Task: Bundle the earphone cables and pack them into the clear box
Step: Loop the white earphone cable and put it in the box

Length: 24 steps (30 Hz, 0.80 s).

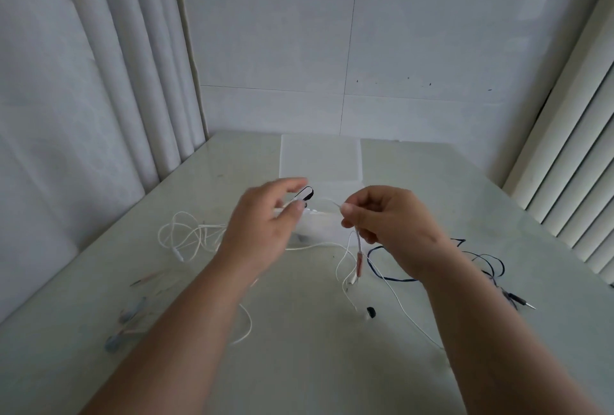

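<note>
Both hands up over the middle of the bench, just apart, forearms reaching in from the near edge.

Left hand: thumb and fingers pinch a folded bit of the white cable. A small black loop pokes out past the fingertips. The rest of that cable lies in a loose tangle on the bench, left of the hand.

Right hand: fingers curled, thumb and forefinger pinch a thin pale strand that points toward the left hand. Can't tell if it's a tie or part of a cable. A pinkish strip hangs down from under this hand, with a white piece at its lower end.

Clear box: on the bench at far centre, by the wall, beyond both hands. Hard to see what's inside, too translucent.

Dark cable: loose on the bench to the right, partly under the right forearm. Its jack plug lies near the right edge.

1 earbud with a black tip lies between the forearms, near side, with another white lead trailing past it toward the near right.

Near left: a few blurry ties, pinkish and bluish, flat on the bench.
</note>
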### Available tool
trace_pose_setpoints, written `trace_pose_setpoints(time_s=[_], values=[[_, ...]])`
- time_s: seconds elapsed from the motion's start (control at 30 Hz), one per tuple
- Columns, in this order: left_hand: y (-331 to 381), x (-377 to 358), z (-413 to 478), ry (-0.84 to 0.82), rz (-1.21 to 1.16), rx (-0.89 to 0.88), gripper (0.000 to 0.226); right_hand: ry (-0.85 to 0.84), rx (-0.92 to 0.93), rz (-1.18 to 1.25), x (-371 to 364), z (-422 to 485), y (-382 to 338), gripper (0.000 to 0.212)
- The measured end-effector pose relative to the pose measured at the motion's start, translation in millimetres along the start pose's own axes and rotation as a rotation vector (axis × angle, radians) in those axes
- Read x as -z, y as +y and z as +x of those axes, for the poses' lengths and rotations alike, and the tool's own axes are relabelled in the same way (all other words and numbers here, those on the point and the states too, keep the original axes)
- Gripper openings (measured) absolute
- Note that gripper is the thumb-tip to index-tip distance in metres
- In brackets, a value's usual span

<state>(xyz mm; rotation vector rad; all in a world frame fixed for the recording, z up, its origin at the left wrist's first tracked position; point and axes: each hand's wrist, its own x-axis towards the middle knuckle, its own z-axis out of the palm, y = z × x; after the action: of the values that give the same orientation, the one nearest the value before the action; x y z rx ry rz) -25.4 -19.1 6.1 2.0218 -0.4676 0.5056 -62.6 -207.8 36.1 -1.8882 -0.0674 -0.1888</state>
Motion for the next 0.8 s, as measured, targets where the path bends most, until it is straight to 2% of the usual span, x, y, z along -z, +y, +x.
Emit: trace_pose_setpoints(time_s=[0.07,0.13,0.2,0.3,0.37,0.47,0.6,0.7,0.8], values=[[4.3,-5.3,-3.6,-0.105,-0.052,-0.027,0.024,-0.024,-0.010,-0.005,-3.0,0.1,1.0,0.010],[3.2,-8.9,-5.1,-0.128,-0.014,-0.050,0.022,-0.042,-0.014,0.012,-4.2,1.0,2.0,0.011],[0.9,-10.3,-4.6,-0.065,0.020,-0.049,0.024,-0.081,-0.033,0.060,-2.0,1.9,2.7,0.012],[0.6,-7.5,-1.8,0.106,0.010,-0.009,0.023,-0.163,-0.102,0.085,5.8,1.2,3.3,0.028],[-0.9,-2.3,0.8,0.235,0.011,0.062,0.025,-0.136,-0.105,0.049,13.9,0.9,2.4,0.034],[-7.0,5.4,4.2,0.353,-0.004,0.161,0.025,-0.110,-0.070,0.039,25.4,1.1,0.6,0.023],[-5.1,7.5,3.5,0.450,0.011,0.193,0.025,-0.089,-0.048,0.040,30.2,-0.5,-1.0,0.007],[-3.6,10.7,3.3,0.528,0.004,0.224,0.025,-0.046,-0.024,0.017,29.2,1.3,-0.1,0.011],[-2.6,11.9,2.9,0.526,-0.004,0.217,0.026,0.034,-0.053,0.018,25.8,4.0,1.3,0.014]])
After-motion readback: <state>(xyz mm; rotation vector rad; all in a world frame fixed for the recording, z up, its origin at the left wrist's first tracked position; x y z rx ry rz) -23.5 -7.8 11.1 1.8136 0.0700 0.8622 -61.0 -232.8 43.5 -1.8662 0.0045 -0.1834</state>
